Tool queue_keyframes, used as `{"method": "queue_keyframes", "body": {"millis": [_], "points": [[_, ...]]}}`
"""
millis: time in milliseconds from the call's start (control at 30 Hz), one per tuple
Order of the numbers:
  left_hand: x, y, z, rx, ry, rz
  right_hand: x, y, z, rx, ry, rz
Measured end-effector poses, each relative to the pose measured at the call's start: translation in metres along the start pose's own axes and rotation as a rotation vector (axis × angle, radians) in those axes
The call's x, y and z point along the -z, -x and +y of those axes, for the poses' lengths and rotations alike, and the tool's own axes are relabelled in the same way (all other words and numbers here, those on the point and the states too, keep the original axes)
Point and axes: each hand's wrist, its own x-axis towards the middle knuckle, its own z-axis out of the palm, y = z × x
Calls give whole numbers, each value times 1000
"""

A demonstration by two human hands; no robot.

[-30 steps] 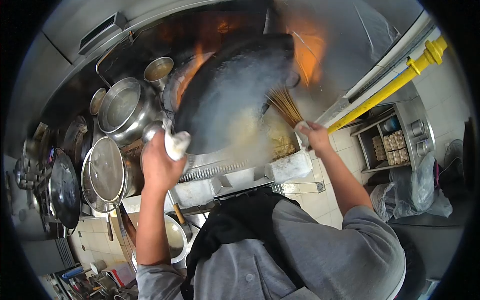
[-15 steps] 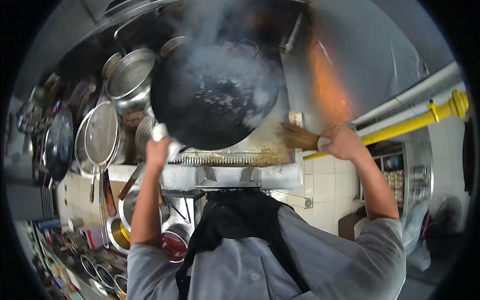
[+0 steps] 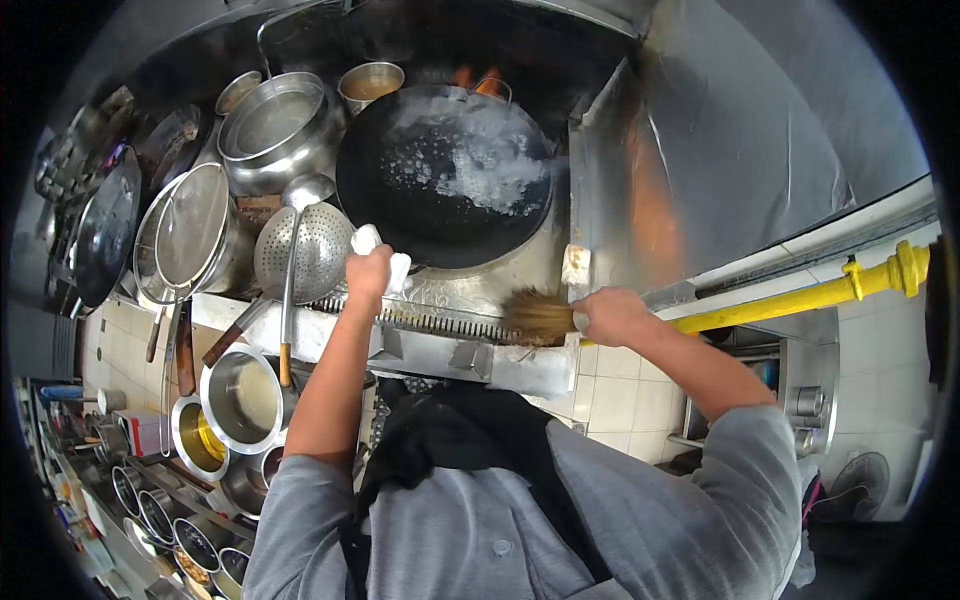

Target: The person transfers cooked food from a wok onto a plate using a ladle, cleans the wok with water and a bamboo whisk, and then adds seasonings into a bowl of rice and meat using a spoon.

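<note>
My left hand [image 3: 369, 272] is closed around a folded white cloth [image 3: 398, 272] at the near-left rim of a large black wok [image 3: 430, 235]. White foamy bubbles [image 3: 490, 170] spread over the wok's middle and right side. In my right hand [image 3: 613, 316] is a bamboo wok brush [image 3: 537, 316], its bristles low over the front ledge of the stove [image 3: 470, 290], close to the slotted drain strip. A perforated skimmer [image 3: 318, 262] and a ladle [image 3: 308, 190] lie just left of my left hand.
Left of the wok stand a steel pot [image 3: 270, 165], a small pot [image 3: 370, 85] and wire strainers [image 3: 192, 225]. Flames [image 3: 488, 82] show behind the wok. A yellow pipe [image 3: 800, 295] runs along the right. Metal bowls [image 3: 240, 395] sit at lower left.
The thick steam over the wok has thinned. My right hand has brought the brush leftward and nearer along the stove front. The foam now sits farther right in the wok, and the view has shifted.
</note>
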Motion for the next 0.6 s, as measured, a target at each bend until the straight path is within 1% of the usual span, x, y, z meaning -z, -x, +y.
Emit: {"method": "queue_keyframes", "body": {"millis": [33, 67, 133, 167, 233, 267, 300, 333, 367, 400, 467, 500, 533, 567, 600], "points": [[-2, -5, -4, 7, -50, 7, 1, 3, 0, -61, -111, 104], [-2, -8, -9, 9, -47, 8, -9, -4, 0, -60, -107, 103], [-2, 4, 2, 31, -45, -3, -35, -24, -1, -293, -249, 76], [-1, 8, 5, 28, -42, -7, -42, -21, 0, -297, -246, 78], [0, 11, 9, 1, -52, -26, -36, -7, -10, -250, -248, -72], [-2, 5, 0, 4, -53, -38, -30, 0, -11, -260, -250, -77], [-5, -7, -14, 10, -3, -54, 1, 17, -23, -335, -402, -134], [-7, -11, -16, 16, 50, -68, 20, 26, -31, -408, -553, -187], [-7, -14, -19, 19, 53, -78, 6, 20, -26, -364, -530, -104], [-5, -10, -16, 39, 90, -116, -9, 11, -22, -373, -527, -109], [0, -9, -17, 62, 129, -160, -27, -1, -21, -384, -581, -258], [3, -12, -18, 140, 165, -246, -26, 6, -27, -463, -786, -234], [10, -10, -9, 216, 202, -330, -16, 11, -30, -465, -783, -232], [22, -4, -4, 241, 249, -446, -5, 18, -35, -513, -927, -152], [38, 6, 5, 246, 252, -444, 2, 21, -40, -558, -1067, -71]]}}
